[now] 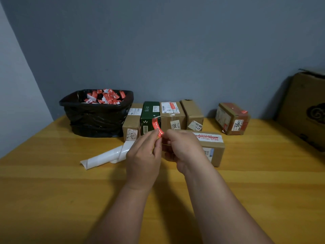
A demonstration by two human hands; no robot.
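At the far left of your desk [52,191] stands a bin lined with a black bag [98,118], against the wall and heaped with red and white paper scraps [105,98]. Just in front of it, towards you, a curled white strip of backing paper [105,156] lies on the wood. Its right end is close to your left wrist.

Behind your hands, four boxes stand side by side along the wall: a plain brown box [131,120], a dark green box [149,113], a brown box with a white shipping label [173,113], and a narrower brown box [192,111].

Your left hand [143,155] is raised above the desk with its fingers drawn together, pinching the lower end of the red sticker [157,126]. The sticker curves upward from your fingertips, in front of the green box, with its upper end free in the air.

Your right hand [182,148] meets the left at that same lower end. Its fingers are curled inward and its thumb is pressed against the sticker. The fingertips face away, so exactly how they sit cannot be made out.

Just beyond your right hand, a taped brown parcel [215,150] lies flat on the desk, with a red and white strip along its top. Further right, and well apart from it, a tilted box marked 5041 [232,118] sits near the wall. A large open carton [306,106] fills the right edge.
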